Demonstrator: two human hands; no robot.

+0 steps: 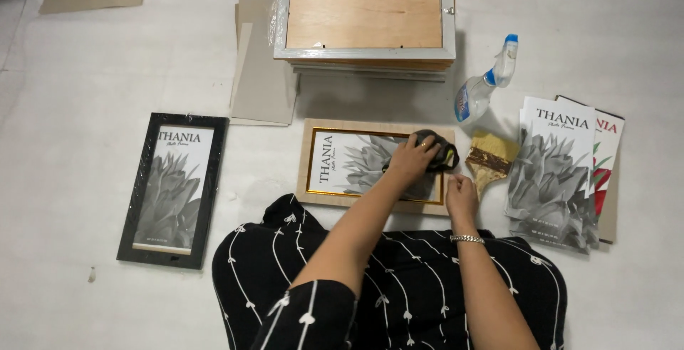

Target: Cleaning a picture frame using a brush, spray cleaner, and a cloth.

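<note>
Pale floor fills the view, seen from above by a seated person in a black dress with white line patterns. Directly under both hands lies 1 light wooden picture frame [376,166] with a gold inner edge, holding a grey flower print. The left hand [412,157] presses 1 dark cloth [439,152] onto the frame's glass, fingers curled over the cloth. The right hand [460,194], wearing 1 silver bracelet, rests with fingers bent on the frame's near right corner.

Just right of the hands lies 1 wide paintbrush [490,161] with a wooden handle. Beyond it, 1 clear spray bottle [483,85] lies tilted. Further right sits a small pile of flower prints [560,172]; at least 2 show. Well left of the hands lies 1 black frame [174,189] with the same flower print. Beyond the hands sits a stack of frames [365,23], back side up, count unclear, with grey card sheets [262,65] to its left.
</note>
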